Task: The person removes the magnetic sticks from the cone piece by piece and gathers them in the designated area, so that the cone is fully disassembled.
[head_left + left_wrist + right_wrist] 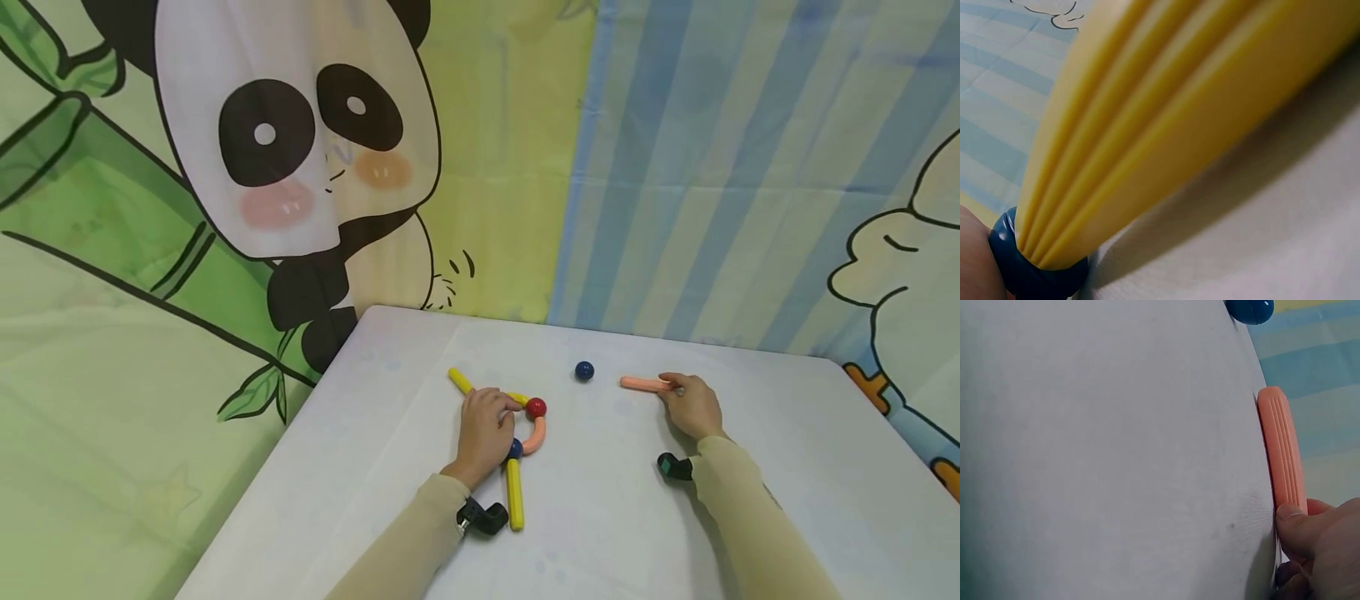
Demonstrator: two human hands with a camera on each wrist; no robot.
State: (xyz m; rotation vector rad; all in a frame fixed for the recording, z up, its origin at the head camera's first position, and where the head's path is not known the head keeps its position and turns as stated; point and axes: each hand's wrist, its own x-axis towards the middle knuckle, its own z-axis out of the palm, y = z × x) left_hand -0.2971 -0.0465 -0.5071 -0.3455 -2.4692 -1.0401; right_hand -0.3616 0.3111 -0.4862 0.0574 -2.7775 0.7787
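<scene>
My right hand [693, 407] pinches the near end of a straight peach-coloured rod [1284, 450] between thumb and fingers, low over the white table. My left hand [486, 433] rests over a joined group of rods and balls, its index fingertip right beside the red ball [536, 407]. From that ball a curved peach piece [537, 435] bends round to a dark blue ball [515, 449], partly covered by the hand. A ribbed yellow rod [514, 496] runs from the blue ball toward me. Two more yellow rods, one at upper left [460, 381], show past the fingers; their inner ends are hidden.
A loose dark blue ball [584, 371] lies between the hands, left of the peach rod. The white tabletop [600, 517] ends at a printed cloth backdrop [495, 167] with a panda and stripes. Each wrist carries a small black camera.
</scene>
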